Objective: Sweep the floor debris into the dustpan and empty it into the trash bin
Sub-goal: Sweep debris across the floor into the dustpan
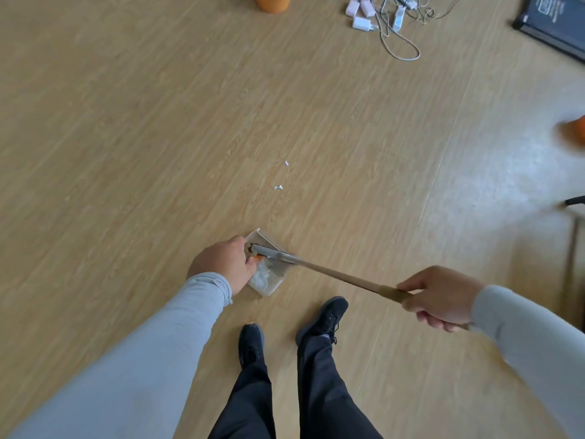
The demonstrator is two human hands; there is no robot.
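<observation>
At the centre of the frame, a little below the middle, the left hand (225, 264) is curled on the near end of the dustpan (269, 288), which sits low on the wood floor (126, 137) just beyond the person's black shoes (323, 315). The right hand (443, 299), at the right of the frame, is wrapped round the broom handle (342, 278); the handle runs up and left from that hand to the broom head (272, 253), which lies over the pan's mouth. The two hands are well apart, each clamped on its own tool.

Inside the pan some white scraps and a bit of orange show, so part of the debris looks already gathered. Two small white paper bits (279, 187) lie on the floor above the pan, toward the middle of the frame, with a scatter of fine brown specks just left of them. No trash bin can be made out with certainty; an orange pot (273, 2) stands at the top edge and a blurred orange shape at the right edge, either of which may or may not be it.

The step in hand seems to be sweeping into the pan, nearly but not wholly done. The next move probably calls for reaching the broom out past the remaining bits and drawing them back toward the pan's lip, with the pan held flat against the floor so they do not slip under it.
</observation>
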